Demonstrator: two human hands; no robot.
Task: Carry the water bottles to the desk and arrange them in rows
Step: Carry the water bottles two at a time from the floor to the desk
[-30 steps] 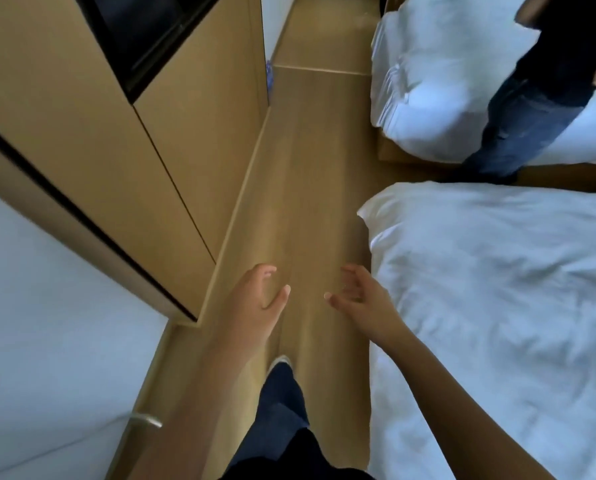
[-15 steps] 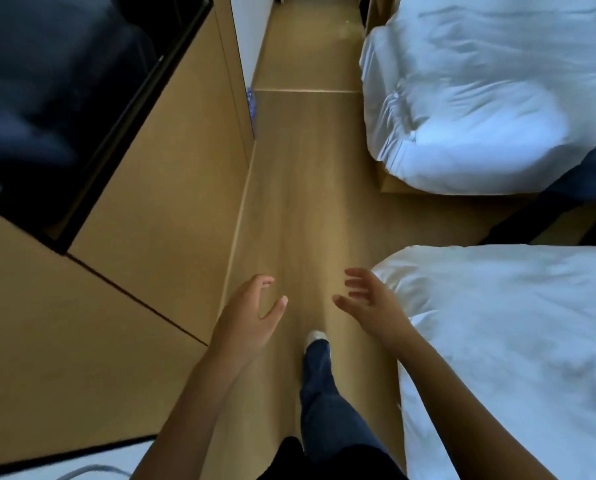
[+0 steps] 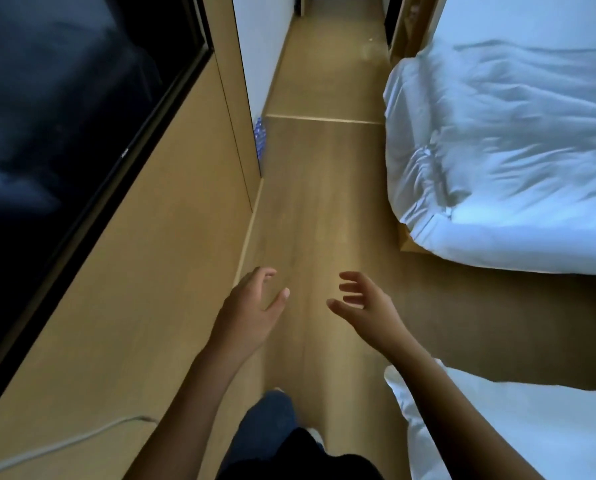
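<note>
A pack of clear water bottles with blue labels [image 3: 259, 136] stands on the wooden floor far ahead, against the white wall just past the end of the wooden cabinet; only its edge shows. My left hand [image 3: 251, 306] and my right hand [image 3: 365, 306] are held out in front of me over the floor, fingers loosely spread, holding nothing. Both are well short of the bottles. No desk is in view.
A wooden cabinet wall [image 3: 171, 237] with a black screen [image 3: 64, 116] runs along the left. Two beds with white duvets [image 3: 514, 150] [image 3: 532, 427] stand on the right. A wooden-floor aisle [image 3: 324, 202] runs between them. A white cable [image 3: 64, 441] crosses the lower left.
The view has moved forward along the aisle; the far bed and the bottles have come closer. The other person by the far bed has left the view. Both hands stay empty.
</note>
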